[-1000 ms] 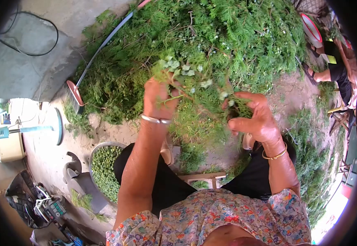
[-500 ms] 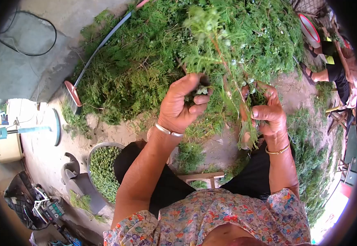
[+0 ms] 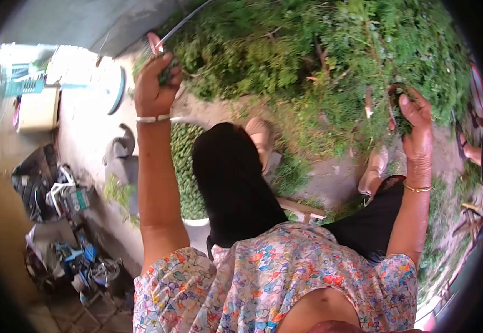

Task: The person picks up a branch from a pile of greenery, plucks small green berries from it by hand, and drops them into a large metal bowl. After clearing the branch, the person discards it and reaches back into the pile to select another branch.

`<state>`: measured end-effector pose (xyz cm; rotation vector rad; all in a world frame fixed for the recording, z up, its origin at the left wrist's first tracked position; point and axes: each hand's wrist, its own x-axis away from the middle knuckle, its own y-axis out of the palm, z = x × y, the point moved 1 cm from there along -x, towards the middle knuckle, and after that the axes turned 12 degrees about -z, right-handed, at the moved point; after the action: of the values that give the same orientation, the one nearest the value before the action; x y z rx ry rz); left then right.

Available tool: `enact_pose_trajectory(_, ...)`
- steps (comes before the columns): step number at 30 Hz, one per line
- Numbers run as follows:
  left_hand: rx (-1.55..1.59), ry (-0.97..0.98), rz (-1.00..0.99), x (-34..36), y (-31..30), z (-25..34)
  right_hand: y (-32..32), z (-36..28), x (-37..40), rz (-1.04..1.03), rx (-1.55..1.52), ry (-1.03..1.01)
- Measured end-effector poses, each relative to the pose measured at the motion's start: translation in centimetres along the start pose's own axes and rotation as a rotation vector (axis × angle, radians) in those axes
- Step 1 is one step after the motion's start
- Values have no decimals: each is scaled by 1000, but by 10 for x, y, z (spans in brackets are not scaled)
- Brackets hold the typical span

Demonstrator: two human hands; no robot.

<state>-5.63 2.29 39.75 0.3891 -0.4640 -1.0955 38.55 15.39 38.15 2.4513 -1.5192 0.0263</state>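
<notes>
the left hand (image 3: 152,91), in the upper left of the frame, is closed in a fist around a handful of green bits (image 3: 167,73). it is raised just above and left of the bowl (image 3: 196,221) of green cones (image 3: 184,161) at centre left, which is half hidden by a black-clad knee (image 3: 227,177). the right hand (image 3: 417,119), at the right edge, grips a sprig (image 3: 400,105) against the pile of cut branches (image 3: 308,50) along the top. this looks like the emptying step. a clean drop calls for the fist to be squarely over the bowl before the fingers loosen.
</notes>
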Motion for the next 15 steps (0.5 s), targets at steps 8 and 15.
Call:
enact_pose_trajectory(8,-744,-233,608,167,-180,-27,-17,14,-5,39,149,-27)
enact_pose_trajectory(15,-951,-398,791,219,-243,-50,-29,24,-13,87,471,-68)
